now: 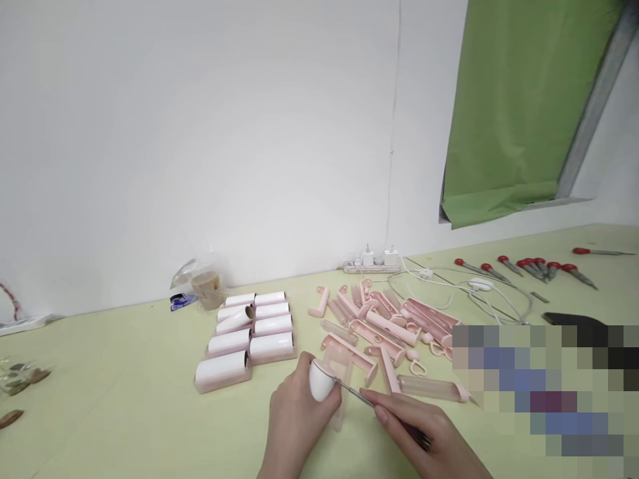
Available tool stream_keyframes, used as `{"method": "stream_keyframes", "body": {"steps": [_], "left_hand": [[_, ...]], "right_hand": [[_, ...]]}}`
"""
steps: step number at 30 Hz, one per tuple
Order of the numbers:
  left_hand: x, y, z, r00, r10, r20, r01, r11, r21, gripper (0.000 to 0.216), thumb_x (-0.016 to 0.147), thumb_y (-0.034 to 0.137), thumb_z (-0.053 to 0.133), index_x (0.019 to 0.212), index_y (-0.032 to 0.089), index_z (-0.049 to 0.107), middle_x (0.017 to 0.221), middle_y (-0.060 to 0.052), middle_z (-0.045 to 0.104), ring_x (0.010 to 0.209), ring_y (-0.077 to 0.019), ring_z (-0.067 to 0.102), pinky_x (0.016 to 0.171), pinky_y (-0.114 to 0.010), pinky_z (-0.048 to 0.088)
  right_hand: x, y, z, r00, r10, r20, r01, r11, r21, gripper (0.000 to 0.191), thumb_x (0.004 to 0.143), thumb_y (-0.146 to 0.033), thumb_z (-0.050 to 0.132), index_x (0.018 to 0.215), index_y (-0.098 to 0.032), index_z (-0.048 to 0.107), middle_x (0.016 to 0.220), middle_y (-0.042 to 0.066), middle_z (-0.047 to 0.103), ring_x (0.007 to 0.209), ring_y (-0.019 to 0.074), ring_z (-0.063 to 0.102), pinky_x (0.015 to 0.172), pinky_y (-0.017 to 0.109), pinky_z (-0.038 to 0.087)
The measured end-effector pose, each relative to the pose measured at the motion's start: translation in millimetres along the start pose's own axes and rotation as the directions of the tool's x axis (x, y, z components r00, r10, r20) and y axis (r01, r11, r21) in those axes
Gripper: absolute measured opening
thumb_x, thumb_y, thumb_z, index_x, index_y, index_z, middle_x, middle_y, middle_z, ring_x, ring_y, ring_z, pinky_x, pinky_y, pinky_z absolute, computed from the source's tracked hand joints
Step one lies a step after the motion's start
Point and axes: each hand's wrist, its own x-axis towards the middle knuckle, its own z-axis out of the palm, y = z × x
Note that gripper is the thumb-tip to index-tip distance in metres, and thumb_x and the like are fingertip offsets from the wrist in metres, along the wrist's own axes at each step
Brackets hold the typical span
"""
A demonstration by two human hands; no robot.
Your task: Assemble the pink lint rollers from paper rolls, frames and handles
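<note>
My left hand (294, 416) is closed around a white lint roll (320, 383) that sits in a clear pink holder (344, 372). My right hand (424, 432) grips a thin metal tool (357, 392), a screwdriver by its look. Its tip touches the end of the roll. Both hands are low in the view, near the table's front edge. Just behind them lies a pile of pink roller handles and clear covers (389, 319).
Finished white rolls in pink holders (249, 336) lie in two rows at centre left. Several red-handled screwdrivers (529, 268) lie at the back right, beside a white power strip (372, 265) and cables. A plastic bag (200, 286) leans on the wall.
</note>
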Motion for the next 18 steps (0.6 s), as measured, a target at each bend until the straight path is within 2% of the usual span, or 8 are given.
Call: {"method": "stream_keyframes", "body": {"steps": [3,6,8,10,12,14,16,18], "left_hand": [[-4.2,-3.6,-2.6,1.000,-0.020,0.008,0.019,0.996,0.082,0.014,0.072,0.036,0.043,0.080,0.025,0.043,0.073,0.000,0.065,0.071,-0.0230,0.061,0.054,-0.024,0.034],[-4.8,-5.8,-9.3,0.998,-0.059,0.004,0.058,0.987,0.152,0.018,0.073,0.040,0.042,0.081,0.025,0.044,0.074,-0.002,0.065,0.071,-0.0255,0.062,0.053,-0.026,0.033],[-1.5,-5.4,-14.9,0.996,-0.087,-0.015,0.089,0.984,0.156,0.024,0.073,0.044,0.042,0.085,0.024,0.044,0.073,-0.003,0.065,0.071,-0.0262,0.062,0.052,-0.026,0.034],[4.8,-3.2,-18.8,0.995,-0.090,-0.050,0.095,0.989,0.110,0.026,0.071,0.043,0.046,0.088,0.023,0.043,0.073,-0.003,0.064,0.072,-0.0254,0.061,0.054,-0.025,0.035],[12.6,0.9,-19.2,0.995,-0.040,-0.095,0.042,0.999,0.013,0.022,0.070,0.035,0.048,0.089,0.024,0.042,0.074,-0.001,0.063,0.071,-0.0226,0.061,0.055,-0.024,0.036],[20.1,6.2,-15.8,0.989,0.063,-0.130,-0.074,0.994,-0.085,0.021,0.071,0.030,0.048,0.089,0.025,0.040,0.075,0.002,0.061,0.069,-0.0201,0.061,0.055,-0.023,0.037],[26.1,11.9,-10.3,0.975,0.171,-0.143,-0.193,0.969,-0.156,0.021,0.072,0.029,0.048,0.091,0.025,0.039,0.075,0.003,0.060,0.068,-0.0195,0.060,0.056,-0.023,0.037],[30.8,16.9,-4.9,0.963,0.226,-0.148,-0.256,0.938,-0.235,0.021,0.073,0.030,0.047,0.092,0.024,0.038,0.077,0.002,0.060,0.069,-0.0193,0.060,0.057,-0.024,0.039]], "right_hand": [[1.6,3.3,-2.7,0.998,0.049,0.028,-0.049,0.999,0.020,0.029,0.082,-0.036,0.046,0.103,-0.028,0.063,0.089,0.003,0.068,0.085,0.0204,0.061,0.070,0.025,0.050],[8.7,14.2,-5.6,0.986,0.159,0.056,-0.163,0.983,0.080,0.030,0.081,-0.039,0.046,0.103,-0.025,0.062,0.095,0.004,0.066,0.089,0.0214,0.059,0.069,0.026,0.050],[18.9,20.1,-7.8,0.977,0.208,0.042,-0.212,0.962,0.173,0.033,0.081,-0.042,0.044,0.104,-0.023,0.058,0.087,0.005,0.066,0.085,0.0212,0.060,0.062,0.026,0.051],[34.2,18.7,-11.1,0.981,0.194,0.009,-0.188,0.936,0.298,0.032,0.082,-0.044,0.043,0.103,-0.023,0.053,0.075,0.003,0.063,0.076,0.0187,0.060,0.060,0.026,0.049],[52.9,7.5,-15.0,0.988,0.152,-0.026,-0.127,0.898,0.421,0.025,0.082,-0.044,0.043,0.096,-0.024,0.048,0.076,0.001,0.062,0.076,0.0169,0.059,0.064,0.027,0.048],[71.4,-10.1,-17.7,0.989,0.131,-0.062,-0.081,0.855,0.513,0.022,0.083,-0.044,0.043,0.092,-0.024,0.042,0.089,0.003,0.063,0.086,0.0180,0.057,0.067,0.029,0.047],[86.7,-26.7,-16.6,0.990,0.109,-0.084,-0.042,0.823,0.567,0.020,0.085,-0.043,0.040,0.093,-0.024,0.039,0.099,0.005,0.062,0.093,0.0190,0.054,0.071,0.032,0.046],[96.7,-34.7,-10.9,0.996,0.056,-0.065,-0.005,0.799,0.602,0.019,0.086,-0.042,0.038,0.094,-0.024,0.038,0.104,0.006,0.061,0.098,0.0186,0.053,0.080,0.036,0.043]]}}
